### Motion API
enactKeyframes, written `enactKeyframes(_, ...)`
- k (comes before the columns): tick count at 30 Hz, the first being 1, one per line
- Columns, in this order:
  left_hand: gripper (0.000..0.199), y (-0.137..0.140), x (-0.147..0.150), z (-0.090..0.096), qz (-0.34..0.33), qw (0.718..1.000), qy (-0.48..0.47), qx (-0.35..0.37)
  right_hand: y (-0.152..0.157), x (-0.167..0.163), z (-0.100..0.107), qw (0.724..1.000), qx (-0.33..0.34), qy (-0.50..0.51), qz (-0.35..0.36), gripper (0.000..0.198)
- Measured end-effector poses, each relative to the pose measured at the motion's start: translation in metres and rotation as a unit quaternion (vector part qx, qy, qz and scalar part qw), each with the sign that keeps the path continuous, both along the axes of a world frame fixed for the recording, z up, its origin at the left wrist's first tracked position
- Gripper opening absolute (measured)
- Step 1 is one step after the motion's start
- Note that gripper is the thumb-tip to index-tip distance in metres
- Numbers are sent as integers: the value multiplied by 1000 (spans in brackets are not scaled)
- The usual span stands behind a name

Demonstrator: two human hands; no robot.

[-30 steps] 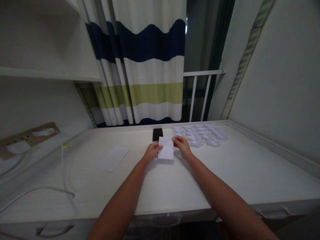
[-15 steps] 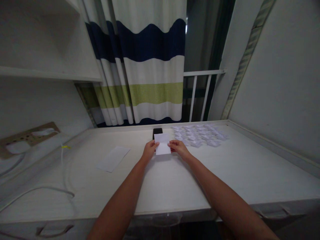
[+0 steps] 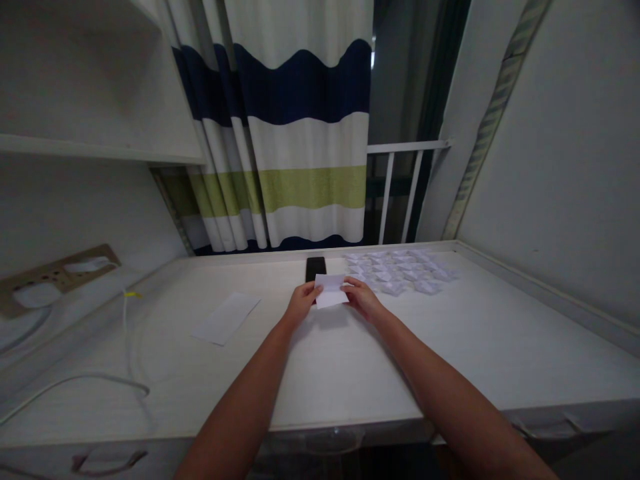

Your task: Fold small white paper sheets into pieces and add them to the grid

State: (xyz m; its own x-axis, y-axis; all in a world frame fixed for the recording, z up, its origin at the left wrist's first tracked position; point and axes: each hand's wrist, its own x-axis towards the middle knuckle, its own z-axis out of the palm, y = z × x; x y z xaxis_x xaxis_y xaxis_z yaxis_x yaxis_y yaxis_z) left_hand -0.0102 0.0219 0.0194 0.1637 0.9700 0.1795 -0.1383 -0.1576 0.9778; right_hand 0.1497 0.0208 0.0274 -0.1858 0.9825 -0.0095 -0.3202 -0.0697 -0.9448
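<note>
On the desk (image 3: 340,373), left of our left hand (image 3: 301,301), a loose sheet (image 3: 227,319) lies with its long axis slanting away rightward. Our left hand and right hand (image 3: 362,297) pinch the paper (image 3: 331,293) by its side edges, between them; one edge faces us, but we cannot tell its long axis. Just beyond the left hand lies a phone (image 3: 315,265); beyond the right, folded papers (image 3: 393,287). Farthest hangs a curtain (image 3: 310,143).
</note>
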Motion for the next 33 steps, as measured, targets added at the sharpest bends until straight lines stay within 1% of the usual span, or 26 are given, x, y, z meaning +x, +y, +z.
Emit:
enactKeyframes(3, 41, -1, 0, 2, -30, 999, -29, -9, 1, 1, 0, 1000, 6, 1, 11, 17)
enactKeyframes(6, 34, -4, 0, 5, -49, 997, -60, -18, 0, 2, 0, 1000, 12, 1, 12, 15)
enactKeyframes(11, 19, -9, 0, 10, -60, 994, -89, -28, -3, 0, 3, 1000, 13, 9, 6, 10)
enactKeyframes(14, 16, -9, -1, 10, -56, 993, -106, -20, -3, -1, 2, 999, 27, 6, 16, 9)
enactKeyframes(16, 18, -8, -1, 9, -52, 992, -112, -11, -1, -1, 0, 999, 39, -2, 19, 11)
enactKeyframes(18, 20, -6, -2, 7, -39, 994, -98, -1, 0, -1, -2, 998, 54, -12, 21, 14)
enactKeyframes(22, 21, -2, -2, 3, 15, 1000, -5, 19, 1, -1, -2, 997, 70, -12, 14, 21)
enactKeyframes(24, 25, -2, -2, 3, 34, 999, 27, 30, 0, -1, 0, 998, 69, -6, 4, 23)
enactKeyframes(26, 31, -1, -2, 3, 44, 998, 30, 41, -2, -2, 2, 997, 71, -6, -6, 26)
enactKeyframes(30, 41, 0, -2, 4, 57, 997, 8, 60, -1, -4, 0, 996, 78, -21, -26, 40)
enactKeyframes(33, 43, 1, -2, 3, 51, 997, 13, 63, 4, -4, -4, 994, 86, -32, -52, 34)
